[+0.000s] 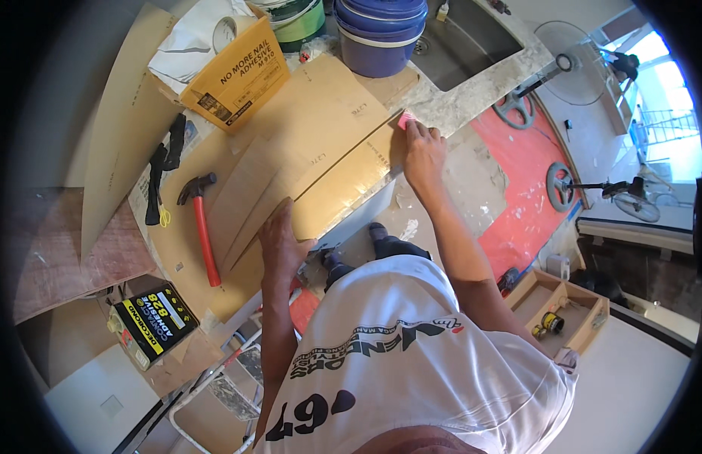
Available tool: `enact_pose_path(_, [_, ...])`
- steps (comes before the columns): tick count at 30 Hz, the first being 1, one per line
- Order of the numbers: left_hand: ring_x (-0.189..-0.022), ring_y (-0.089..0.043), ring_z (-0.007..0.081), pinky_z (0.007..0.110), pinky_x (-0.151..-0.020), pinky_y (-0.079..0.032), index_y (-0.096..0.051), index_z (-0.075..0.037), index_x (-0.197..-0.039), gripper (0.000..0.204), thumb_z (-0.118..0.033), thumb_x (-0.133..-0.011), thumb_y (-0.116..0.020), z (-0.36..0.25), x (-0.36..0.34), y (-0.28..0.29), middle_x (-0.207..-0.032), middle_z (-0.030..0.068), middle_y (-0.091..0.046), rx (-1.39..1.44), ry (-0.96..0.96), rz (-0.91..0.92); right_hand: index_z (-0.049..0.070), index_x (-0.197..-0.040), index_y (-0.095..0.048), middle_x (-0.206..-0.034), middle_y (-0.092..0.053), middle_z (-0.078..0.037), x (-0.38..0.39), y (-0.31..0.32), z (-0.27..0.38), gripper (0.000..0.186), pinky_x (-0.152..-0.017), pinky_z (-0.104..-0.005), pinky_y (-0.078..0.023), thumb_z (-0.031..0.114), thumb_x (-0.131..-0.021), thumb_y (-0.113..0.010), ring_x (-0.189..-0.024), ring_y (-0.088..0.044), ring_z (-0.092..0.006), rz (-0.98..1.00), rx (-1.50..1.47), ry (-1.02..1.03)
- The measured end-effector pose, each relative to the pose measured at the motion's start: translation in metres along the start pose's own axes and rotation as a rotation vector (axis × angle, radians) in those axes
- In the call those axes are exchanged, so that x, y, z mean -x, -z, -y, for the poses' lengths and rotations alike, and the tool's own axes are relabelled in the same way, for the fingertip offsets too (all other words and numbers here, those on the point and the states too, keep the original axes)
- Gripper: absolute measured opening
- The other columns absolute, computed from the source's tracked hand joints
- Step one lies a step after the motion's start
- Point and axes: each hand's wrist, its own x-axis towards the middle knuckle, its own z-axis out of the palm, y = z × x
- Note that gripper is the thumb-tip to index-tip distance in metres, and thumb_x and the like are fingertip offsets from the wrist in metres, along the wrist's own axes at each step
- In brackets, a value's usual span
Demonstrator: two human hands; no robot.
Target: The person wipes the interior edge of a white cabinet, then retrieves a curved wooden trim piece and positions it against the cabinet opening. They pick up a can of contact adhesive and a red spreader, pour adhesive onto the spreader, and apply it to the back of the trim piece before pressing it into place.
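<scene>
A tan cardboard strip lies along the front edge of the covered worktop, parted by a dark straight line from a wider cardboard sheet behind it. My left hand presses on the left end of the strip, thumb and fingers apart. At the far right end of the strip, my right hand pinches a small pink piece against the corner; what it is exactly I cannot tell. A claw hammer with a red handle lies on the cardboard left of my left hand.
A yellow carton with a tape roll stands at the back, beside blue buckets and a sink. An adhesive tin sits lower left. A wooden tray and pedestal fan parts are at right.
</scene>
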Motion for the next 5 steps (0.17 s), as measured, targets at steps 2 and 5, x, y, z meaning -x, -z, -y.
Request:
enact_pose_path(2, [-0.129, -0.050, 0.0372, 0.050, -0.110, -0.035, -0.040, -0.010, -0.149, 0.103, -0.021, -0.060, -0.091, 0.001, -0.001, 0.000, -0.142, 0.0182, -0.054, 0.021, -0.014, -0.010, 0.004, -0.113, -0.063, -0.109, -0.068, -0.012, 0.000, -0.003, 0.002, 0.033, -0.083, -0.0444, -0.045, 0.006, -0.080, -0.059, -0.098, -0.060, -0.0314, 0.042, 0.012, 0.021])
enact_pose_path(5, [-0.127, -0.052, 0.0379, 0.050, -0.107, -0.037, -0.041, -0.010, -0.148, 0.103, -0.020, -0.059, -0.091, 0.005, -0.001, -0.001, -0.139, 0.0198, -0.056, 0.041, -0.042, -0.042, 0.005, -0.116, -0.062, -0.111, -0.068, -0.013, 0.002, -0.003, 0.010, 0.036, -0.085, -0.0453, -0.045, 0.007, -0.081, -0.059, -0.101, -0.060, -0.0310, 0.085, -0.019, -0.004])
